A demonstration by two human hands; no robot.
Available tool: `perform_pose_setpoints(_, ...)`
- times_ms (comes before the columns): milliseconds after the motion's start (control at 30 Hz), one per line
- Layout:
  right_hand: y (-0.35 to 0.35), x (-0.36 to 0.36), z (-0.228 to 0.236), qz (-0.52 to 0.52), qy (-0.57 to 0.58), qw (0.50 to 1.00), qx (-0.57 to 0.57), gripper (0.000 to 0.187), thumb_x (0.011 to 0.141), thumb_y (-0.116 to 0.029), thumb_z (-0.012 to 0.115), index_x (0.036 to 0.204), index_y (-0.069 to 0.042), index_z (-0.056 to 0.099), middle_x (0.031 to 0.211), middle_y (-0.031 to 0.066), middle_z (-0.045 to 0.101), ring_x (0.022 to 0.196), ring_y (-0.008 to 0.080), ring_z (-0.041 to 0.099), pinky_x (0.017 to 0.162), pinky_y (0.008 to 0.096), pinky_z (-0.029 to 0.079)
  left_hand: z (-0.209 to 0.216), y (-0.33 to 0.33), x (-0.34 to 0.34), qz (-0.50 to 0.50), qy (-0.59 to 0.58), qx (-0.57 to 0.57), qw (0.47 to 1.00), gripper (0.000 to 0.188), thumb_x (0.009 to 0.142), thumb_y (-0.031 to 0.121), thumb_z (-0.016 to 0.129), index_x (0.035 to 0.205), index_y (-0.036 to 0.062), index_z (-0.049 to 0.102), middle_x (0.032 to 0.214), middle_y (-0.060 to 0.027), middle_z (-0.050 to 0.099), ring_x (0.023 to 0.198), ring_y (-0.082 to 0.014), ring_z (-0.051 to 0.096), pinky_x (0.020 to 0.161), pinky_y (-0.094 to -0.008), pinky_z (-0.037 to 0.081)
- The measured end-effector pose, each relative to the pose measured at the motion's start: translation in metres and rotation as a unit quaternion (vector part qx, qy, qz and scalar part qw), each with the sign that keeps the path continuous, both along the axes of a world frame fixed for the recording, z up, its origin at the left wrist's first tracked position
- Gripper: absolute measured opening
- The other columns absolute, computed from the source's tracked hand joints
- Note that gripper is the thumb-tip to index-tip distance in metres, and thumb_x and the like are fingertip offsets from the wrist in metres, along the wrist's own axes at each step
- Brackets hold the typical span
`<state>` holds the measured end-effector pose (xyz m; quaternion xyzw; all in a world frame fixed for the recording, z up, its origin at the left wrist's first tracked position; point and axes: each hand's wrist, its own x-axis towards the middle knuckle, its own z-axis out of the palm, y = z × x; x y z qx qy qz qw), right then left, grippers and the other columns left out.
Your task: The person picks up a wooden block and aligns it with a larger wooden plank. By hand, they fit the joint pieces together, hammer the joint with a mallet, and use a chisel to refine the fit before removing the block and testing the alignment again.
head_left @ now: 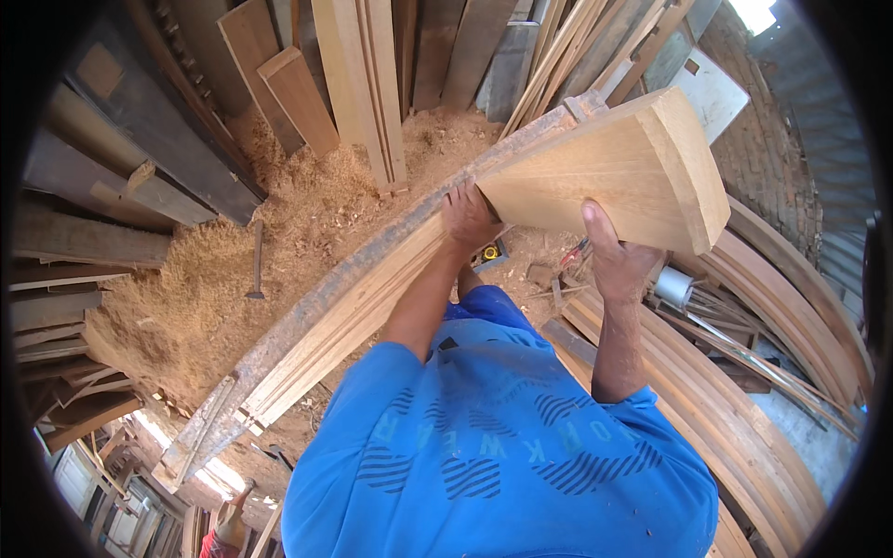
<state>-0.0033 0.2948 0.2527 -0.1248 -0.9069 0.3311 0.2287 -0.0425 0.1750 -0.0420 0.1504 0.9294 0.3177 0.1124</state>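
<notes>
A wide, pale wooden board (586,177) is raised and tilted over the far right end of a long, narrow bench (316,293). Its thick, sawn end faces right. My right hand (621,260) grips the near edge, thumb up on the broad face and fingers underneath. At the board's left corner, my left hand (470,219) is closed around the edge; part of its fingers is hidden. Below my left forearm, several long wooden strips (339,325) lie along the bench. A yellow and black tape measure (490,252) shows just beneath my left hand.
Sawdust and shavings (195,312) cover the floor beyond the bench, with a hammer (258,260) on them. Planks (358,84) lean along the far side. Curved timbers (726,400) are stacked at my right, near a white cylinder (673,286). Something red (219,544) shows at lower left.
</notes>
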Motion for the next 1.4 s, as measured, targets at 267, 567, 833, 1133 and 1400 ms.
perform_pose_setpoints(267, 0.000, -0.005, -0.010, 0.039, 0.046, 0.996, -0.063, 0.030, 0.079, -0.010, 0.081, 0.101, 0.005, 0.068, 0.092, 0.0113, 0.072, 0.083, 0.0204, 0.069, 0.076, 0.0340, 0.055, -0.053, -0.069, -0.031, -0.140, -0.121, -0.008, 0.983, 0.106, 0.074, 0.042, 0.083, 0.155, 0.0044, 0.028, 0.152, -0.0217, 0.042, 0.143, -0.0379, 0.037, 0.120, -0.0463, 0.028)
perform_pose_setpoints(567, 0.010, 0.001, -0.025, 0.022, -0.007, 0.993, -0.119, 0.033, 0.078, -0.009, 0.082, 0.104, 0.005, 0.067, 0.096, 0.0116, 0.071, 0.086, 0.0199, 0.068, 0.078, 0.0336, 0.054, 0.016, -0.020, -0.007, -0.050, -0.090, -0.007, 0.995, 0.118, 0.067, 0.043, 0.086, 0.156, 0.0019, 0.021, 0.153, -0.0198, 0.039, 0.142, -0.0404, 0.034, 0.117, -0.0520, 0.029)
perform_pose_setpoints(833, 0.004, 0.007, -0.033, -0.006, -0.076, 0.992, -0.096, 0.035, 0.079, -0.008, 0.083, 0.108, 0.004, 0.068, 0.100, 0.0117, 0.071, 0.090, 0.0184, 0.067, 0.083, 0.0342, 0.053, 0.005, 0.005, 0.008, 0.011, -0.018, -0.013, 1.000, 0.119, 0.064, 0.050, 0.086, 0.147, -0.0109, 0.026, 0.141, -0.0252, 0.044, 0.131, -0.0395, 0.038, 0.108, -0.0505, 0.030)
perform_pose_setpoints(1133, 0.011, 0.005, -0.030, -0.015, -0.084, 0.974, -0.212, 0.029, 0.083, -0.015, 0.081, 0.103, 0.002, 0.071, 0.101, 0.0100, 0.072, 0.092, 0.0186, 0.068, 0.082, 0.0342, 0.054, -0.009, 0.007, 0.006, -0.001, 0.024, -0.009, 1.000, 0.106, 0.067, 0.042, 0.083, 0.141, -0.0117, 0.030, 0.139, -0.0260, 0.043, 0.129, -0.0391, 0.039, 0.109, -0.0520, 0.028)
perform_pose_setpoints(1400, 0.024, 0.007, -0.040, 0.020, -0.076, 0.996, -0.042, 0.032, 0.081, -0.018, 0.083, 0.104, 0.001, 0.071, 0.096, 0.0118, 0.073, 0.085, 0.0220, 0.070, 0.079, 0.0374, 0.055, 0.005, 0.011, 0.002, 0.000, -0.032, -0.005, 0.999, 0.106, 0.066, 0.037, 0.082, 0.142, -0.0126, 0.028, 0.137, -0.0253, 0.043, 0.131, -0.0393, 0.038, 0.112, -0.0513, 0.025)
